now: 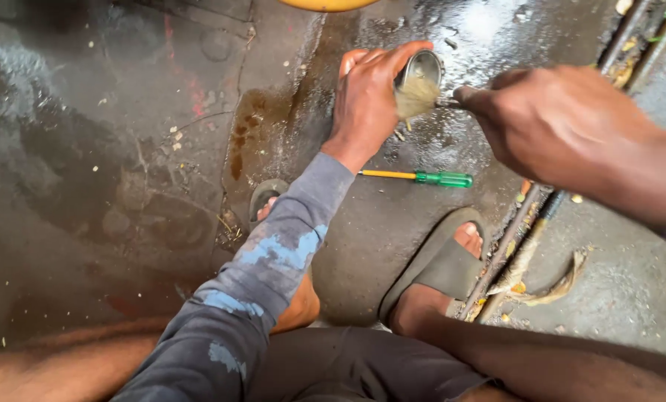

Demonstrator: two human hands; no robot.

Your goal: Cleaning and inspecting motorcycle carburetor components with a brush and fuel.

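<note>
The left hand (366,93) is wrapped around a small round metal part (421,68), a short open cylinder like a cup or sleeve, fingers curled over its top and thumb behind, holding it just above the wet concrete floor (109,149). The right hand (564,126) is closed around the handle of a small brush, whose pale bristles (416,97) press against the lower rim of the metal part. The handle itself is almost wholly hidden inside the fist.

The metal part looks stiff, light enough for 1 hand, and its shine suggests it is wet or oily, so it is likely slippery. The firm wrap around its outer wall, leaving the open mouth free, seems the safest hold. The bristles are soft and splay under pressure.

On the floor below the hands lies a screwdriver (422,177) with a green handle and yellow shank, apart from both hands. 2 feet in dark sandals (441,264) rest on the floor, the right one beside a metal rail (508,242) with debris along it. A yellow rim (325,4) shows at the top edge.
</note>
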